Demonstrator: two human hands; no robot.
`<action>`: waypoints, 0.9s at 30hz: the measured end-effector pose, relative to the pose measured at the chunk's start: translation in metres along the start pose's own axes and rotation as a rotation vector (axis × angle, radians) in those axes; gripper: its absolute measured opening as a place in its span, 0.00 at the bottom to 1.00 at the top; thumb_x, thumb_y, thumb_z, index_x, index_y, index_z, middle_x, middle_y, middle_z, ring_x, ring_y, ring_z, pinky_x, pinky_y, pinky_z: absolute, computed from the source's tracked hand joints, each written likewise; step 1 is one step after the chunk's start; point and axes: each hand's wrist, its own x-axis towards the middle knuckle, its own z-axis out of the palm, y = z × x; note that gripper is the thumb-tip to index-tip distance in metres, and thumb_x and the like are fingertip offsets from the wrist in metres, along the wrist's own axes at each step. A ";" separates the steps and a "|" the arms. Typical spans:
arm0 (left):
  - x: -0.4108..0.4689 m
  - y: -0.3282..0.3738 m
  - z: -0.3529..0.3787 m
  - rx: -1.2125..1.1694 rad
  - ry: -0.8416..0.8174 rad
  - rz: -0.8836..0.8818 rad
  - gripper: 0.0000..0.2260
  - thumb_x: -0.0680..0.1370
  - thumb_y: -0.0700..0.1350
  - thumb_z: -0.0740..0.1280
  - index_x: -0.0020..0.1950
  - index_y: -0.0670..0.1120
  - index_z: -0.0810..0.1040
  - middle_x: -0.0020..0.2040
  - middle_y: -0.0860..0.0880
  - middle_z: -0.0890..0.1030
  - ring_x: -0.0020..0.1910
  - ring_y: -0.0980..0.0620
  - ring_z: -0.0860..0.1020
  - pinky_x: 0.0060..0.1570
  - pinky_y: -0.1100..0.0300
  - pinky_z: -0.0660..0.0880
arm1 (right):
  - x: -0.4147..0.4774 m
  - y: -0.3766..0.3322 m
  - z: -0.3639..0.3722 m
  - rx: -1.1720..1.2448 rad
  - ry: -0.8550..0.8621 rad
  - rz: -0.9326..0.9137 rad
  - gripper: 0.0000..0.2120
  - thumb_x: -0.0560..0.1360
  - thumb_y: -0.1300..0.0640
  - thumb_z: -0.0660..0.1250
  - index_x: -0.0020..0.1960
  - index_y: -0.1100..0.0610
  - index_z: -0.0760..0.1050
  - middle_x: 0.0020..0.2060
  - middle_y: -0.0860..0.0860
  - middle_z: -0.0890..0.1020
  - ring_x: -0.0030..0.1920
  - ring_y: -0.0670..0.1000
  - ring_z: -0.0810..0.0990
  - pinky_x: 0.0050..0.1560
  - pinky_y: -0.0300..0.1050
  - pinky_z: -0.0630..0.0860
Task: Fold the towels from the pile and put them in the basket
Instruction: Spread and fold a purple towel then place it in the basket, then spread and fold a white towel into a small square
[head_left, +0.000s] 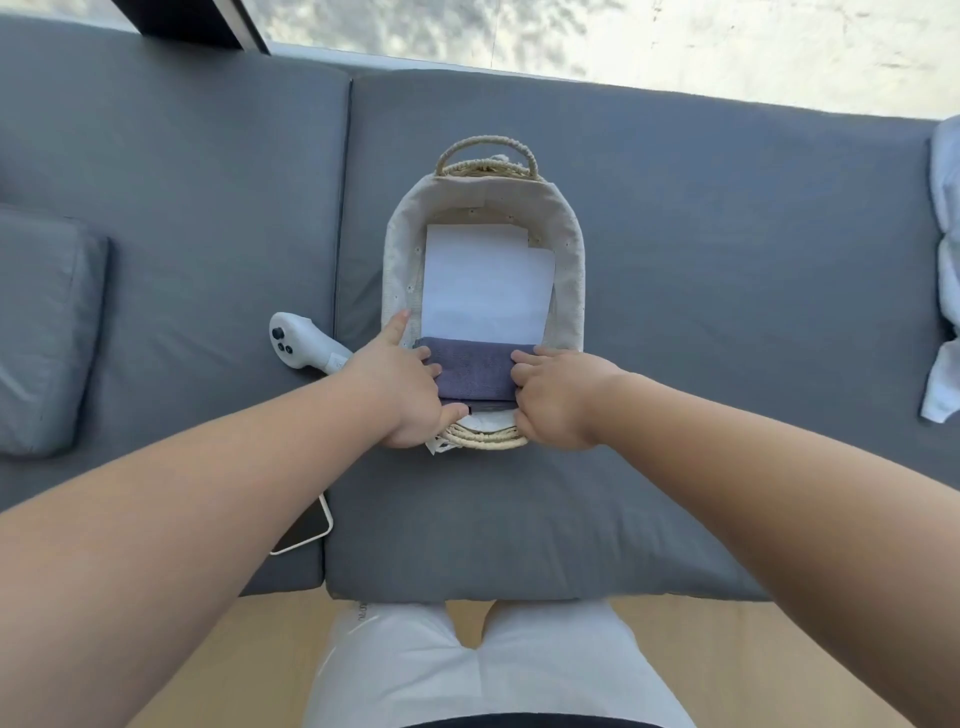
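My left hand (402, 387) and right hand (553, 397) are squeezing the folded purple towel (475, 371), pushing it into the basket (569, 260) mid-frame so it fits

View: a single head-worn wide-angle camera; no second view shares the scene.
Facing: forward and steeply down onto the basket (485, 291).
Nearness: close; both forearms reach from the bottom corners to the basket's near end.
Centre: the basket sits just above the middle of the frame.
Edges: straight lines bow outward away from the basket.
Below the basket: the wearer's own legs at the bottom edge.
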 end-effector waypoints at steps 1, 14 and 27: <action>0.002 0.000 -0.001 0.012 -0.025 -0.002 0.34 0.81 0.64 0.35 0.80 0.49 0.59 0.81 0.52 0.56 0.81 0.51 0.50 0.72 0.36 0.28 | 0.002 0.000 -0.003 0.034 -0.021 0.002 0.26 0.84 0.49 0.45 0.66 0.59 0.77 0.68 0.55 0.71 0.75 0.55 0.62 0.79 0.53 0.54; -0.026 0.014 -0.006 -0.056 0.059 -0.028 0.28 0.84 0.58 0.39 0.79 0.48 0.62 0.82 0.50 0.55 0.81 0.48 0.51 0.74 0.34 0.36 | -0.012 -0.002 -0.002 -0.114 -0.092 0.025 0.21 0.84 0.52 0.47 0.70 0.51 0.72 0.75 0.53 0.67 0.78 0.59 0.57 0.78 0.64 0.46; -0.140 0.108 -0.025 -0.654 0.621 -0.467 0.23 0.80 0.61 0.54 0.70 0.51 0.71 0.67 0.49 0.74 0.67 0.44 0.71 0.68 0.41 0.64 | -0.151 -0.004 0.023 0.139 0.374 0.242 0.30 0.83 0.38 0.46 0.82 0.48 0.48 0.81 0.51 0.52 0.81 0.57 0.47 0.78 0.65 0.44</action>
